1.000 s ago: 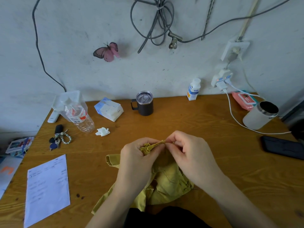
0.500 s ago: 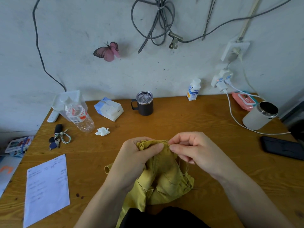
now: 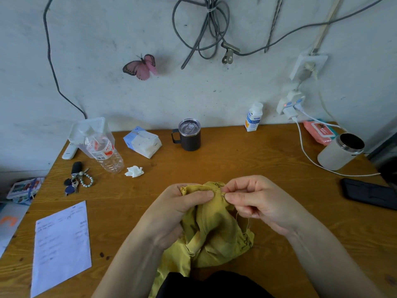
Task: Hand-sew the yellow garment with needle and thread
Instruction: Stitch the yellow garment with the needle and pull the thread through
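One yellow garment (image 3: 214, 233), long axis toward the person.
Gripped by left hand (image 3: 178, 211); one needle (image 3: 223, 195) (heading unclear) pinched by right hand (image 3: 262, 203).

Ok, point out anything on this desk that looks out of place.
A crumpled tissue lies loose on the table near the plastic bottle, and dark spots mark the wood beside the paper sheet. Nothing looks spilled.
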`<state>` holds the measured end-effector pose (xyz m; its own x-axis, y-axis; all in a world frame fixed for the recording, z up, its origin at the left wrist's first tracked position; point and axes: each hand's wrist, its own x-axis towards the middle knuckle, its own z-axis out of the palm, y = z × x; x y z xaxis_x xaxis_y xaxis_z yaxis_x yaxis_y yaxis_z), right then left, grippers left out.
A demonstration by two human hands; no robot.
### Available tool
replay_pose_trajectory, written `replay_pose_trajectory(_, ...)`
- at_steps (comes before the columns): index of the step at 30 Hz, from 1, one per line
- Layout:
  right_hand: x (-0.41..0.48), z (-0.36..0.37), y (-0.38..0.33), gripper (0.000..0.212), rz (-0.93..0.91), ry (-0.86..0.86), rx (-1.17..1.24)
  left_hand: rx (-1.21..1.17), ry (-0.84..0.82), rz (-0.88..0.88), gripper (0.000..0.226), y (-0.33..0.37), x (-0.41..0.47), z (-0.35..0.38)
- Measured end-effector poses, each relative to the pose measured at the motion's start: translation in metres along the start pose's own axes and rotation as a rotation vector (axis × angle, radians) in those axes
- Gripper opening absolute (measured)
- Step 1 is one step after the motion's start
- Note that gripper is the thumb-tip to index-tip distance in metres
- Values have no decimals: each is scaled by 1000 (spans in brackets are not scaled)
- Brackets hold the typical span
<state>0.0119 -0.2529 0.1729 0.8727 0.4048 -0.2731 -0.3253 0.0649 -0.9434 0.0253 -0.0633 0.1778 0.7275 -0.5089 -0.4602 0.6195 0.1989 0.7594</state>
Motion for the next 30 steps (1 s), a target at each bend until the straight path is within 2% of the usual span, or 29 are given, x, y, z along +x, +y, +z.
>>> replay_pose_trajectory(9,2,7,12,10,-167,108,-191,-25,58,-1,25,-8,2,5)
replay_pose_trajectory(16,9,9,20,17,-195,76,-37,2,56,34,29,-12,3,6)
replay_pose_trajectory(22,11,8,18,28,-252,207,-279,-26,105,74,23,-13,3,2)
replay_pose_trajectory(25,9,6,18,24,-262,258,-323,-39,131,83,19,-13,3,1)
replay_pose_trajectory(30,8,11,17,13,-481,409,-600,-1,170,95,18,-13,4,1)
